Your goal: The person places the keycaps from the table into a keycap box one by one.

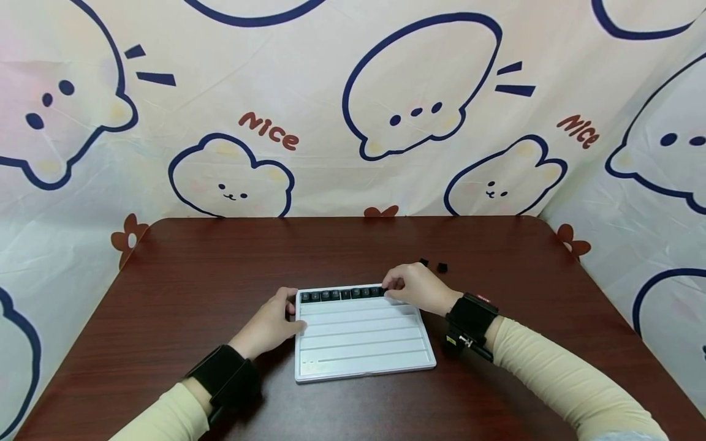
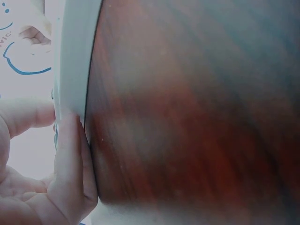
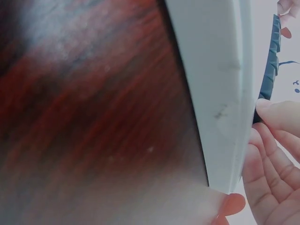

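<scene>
A white board [image 1: 361, 337] with shallow horizontal ledges lies on the table, slightly turned. Along its far edge runs a row of several black keycaps [image 1: 331, 295]. My left hand [image 1: 270, 324] grips the board's left side near the far corner, thumb on the near part and fingers at the edge. At the right end of the row, my right hand [image 1: 419, 288] pinches a black keycap [image 3: 256, 117] between thumb and fingertips, close against the neighbouring ones. Most of that keycap is hidden by the fingers.
Two small loose black pieces, one keycap [image 1: 442, 267] and another keycap [image 1: 423, 262] partly behind the right hand, lie on the brown wooden table [image 1: 220, 263]. A patterned cloth [image 1: 320, 184] hangs behind and beside the table. Black bands [image 1: 223, 376] wrap both wrists.
</scene>
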Demonstrator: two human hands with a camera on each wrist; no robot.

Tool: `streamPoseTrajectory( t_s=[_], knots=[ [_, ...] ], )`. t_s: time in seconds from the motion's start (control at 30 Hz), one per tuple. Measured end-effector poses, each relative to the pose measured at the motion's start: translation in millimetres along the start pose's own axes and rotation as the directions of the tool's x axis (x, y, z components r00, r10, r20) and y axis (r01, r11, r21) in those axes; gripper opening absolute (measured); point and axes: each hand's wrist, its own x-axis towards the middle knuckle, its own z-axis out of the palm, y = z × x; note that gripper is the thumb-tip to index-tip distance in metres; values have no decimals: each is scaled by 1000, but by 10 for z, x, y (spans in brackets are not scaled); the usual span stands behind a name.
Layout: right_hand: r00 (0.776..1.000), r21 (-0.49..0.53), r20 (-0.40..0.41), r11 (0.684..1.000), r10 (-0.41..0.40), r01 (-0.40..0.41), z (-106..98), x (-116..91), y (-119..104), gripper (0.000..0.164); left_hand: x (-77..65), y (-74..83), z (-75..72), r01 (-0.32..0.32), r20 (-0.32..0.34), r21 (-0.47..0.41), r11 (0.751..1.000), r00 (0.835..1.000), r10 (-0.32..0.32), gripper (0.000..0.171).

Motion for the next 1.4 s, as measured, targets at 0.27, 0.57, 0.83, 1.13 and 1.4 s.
streamPoseTrajectory(
  t_s=[0.27, 0.57, 0.83, 1.13, 1.4],
  knots=[
    [1000, 33, 23, 999, 0, -1, -47, -11, 36, 13, -2, 1, 2, -5, -4, 6, 1000, 1000, 5, 66],
    [1000, -2, -12, 1000, -6, 6, -203, -85, 151, 19, 6, -7, 3, -2, 0, 21, 1000, 1000, 2, 66],
    [994, -127, -98, 991, -46, 33, -451, -146, 406, 27, 11, -18, 7, 2, 3, 23, 1000, 1000, -2, 65],
    [997, -220, -71, 974, 42, -57, -602, -237, 734, 30, 14, -4, -8, 1, -2, 14, 1000, 1000, -1, 65],
    [998, -308, -47, 949, 49, -61, -595, -269, 855, 25, 8, -2, -2, -7, -3, 17, 1000, 1000, 7, 65]
  ],
)
